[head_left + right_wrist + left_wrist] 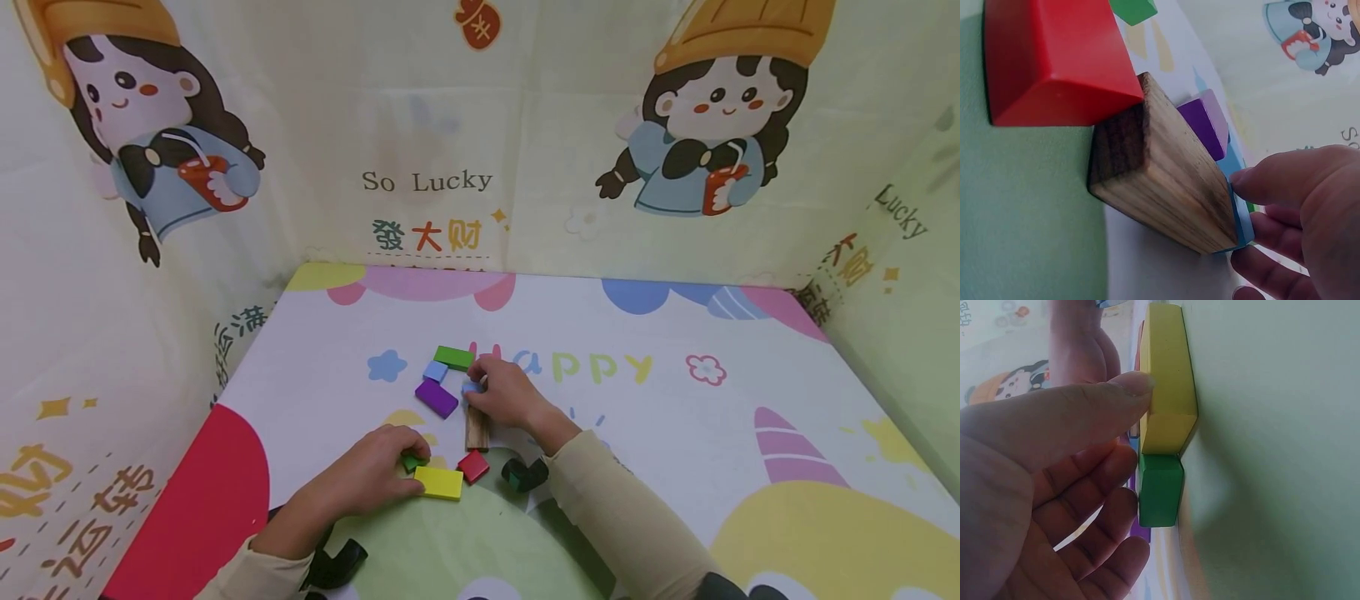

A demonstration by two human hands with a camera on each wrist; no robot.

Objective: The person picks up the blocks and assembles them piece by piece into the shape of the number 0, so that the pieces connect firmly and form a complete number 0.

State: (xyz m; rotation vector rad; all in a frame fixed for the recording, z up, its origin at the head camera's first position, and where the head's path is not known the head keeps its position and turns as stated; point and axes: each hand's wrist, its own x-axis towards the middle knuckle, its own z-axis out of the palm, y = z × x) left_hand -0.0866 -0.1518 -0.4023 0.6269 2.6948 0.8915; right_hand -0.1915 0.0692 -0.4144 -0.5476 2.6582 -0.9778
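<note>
In the head view, my right hand (506, 392) pinches a light blue block (471, 388) at the far end of a striped wooden block (477, 429). The right wrist view shows that light blue block (1243, 219) against the wood, thumb on one side and fingers on the other. My left hand (375, 471) is at a yellow block (438, 483) and a small green block (411, 463). Its thumb touches the yellow block's edge (1169, 369); the loosely bent fingers lie beside the green one (1161, 490). A red block (473, 467) sits between the yellow and wooden blocks.
Beyond the left hand, a purple block (437, 398), a small blue block (436, 372) and a long green block (454, 358) form a bent row. Dark curved objects (525, 475) are near the right sleeve. Printed cloth walls (540, 167) stand around the patterned table (637, 433).
</note>
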